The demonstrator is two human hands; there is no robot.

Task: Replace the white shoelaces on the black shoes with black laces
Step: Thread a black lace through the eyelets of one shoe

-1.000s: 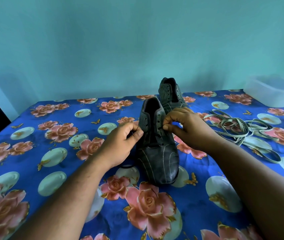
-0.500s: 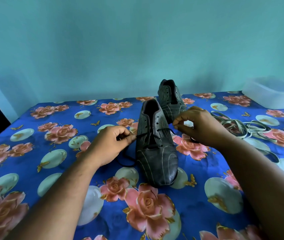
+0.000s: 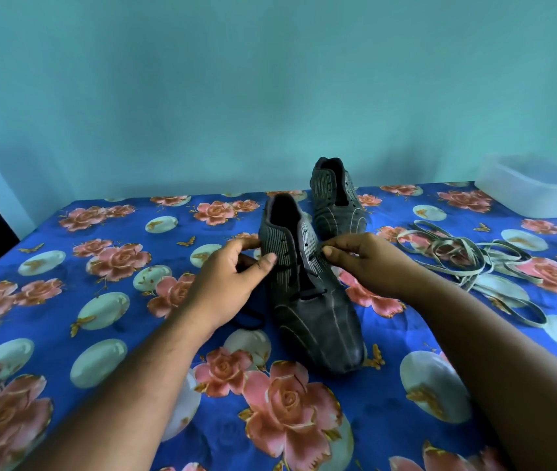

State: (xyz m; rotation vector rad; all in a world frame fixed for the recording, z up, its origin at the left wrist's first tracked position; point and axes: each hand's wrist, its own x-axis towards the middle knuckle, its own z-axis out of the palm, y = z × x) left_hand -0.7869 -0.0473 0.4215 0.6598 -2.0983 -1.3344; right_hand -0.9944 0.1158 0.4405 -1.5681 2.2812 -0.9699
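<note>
The near shoe (image 3: 307, 290) is lying toe toward the camera. The left hand (image 3: 226, 280) is gripping its side; the right hand (image 3: 369, 263) is pinching the black lace (image 3: 314, 257), partly hidden.

The left part of the bench (image 3: 49, 300) is free for a hand to pass. In the middle stand the near shoe (image 3: 307, 300) and the far shoe (image 3: 336, 205). At right, the white laces (image 3: 467, 263) and a plastic tub (image 3: 535, 192) are in the way.

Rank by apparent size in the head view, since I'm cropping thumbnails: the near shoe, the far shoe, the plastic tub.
1. near shoe, clearly largest, though nearness to the camera inflates it.
2. plastic tub and far shoe look alike; the tub is cut by the frame edge, so I won't rank them.
</note>
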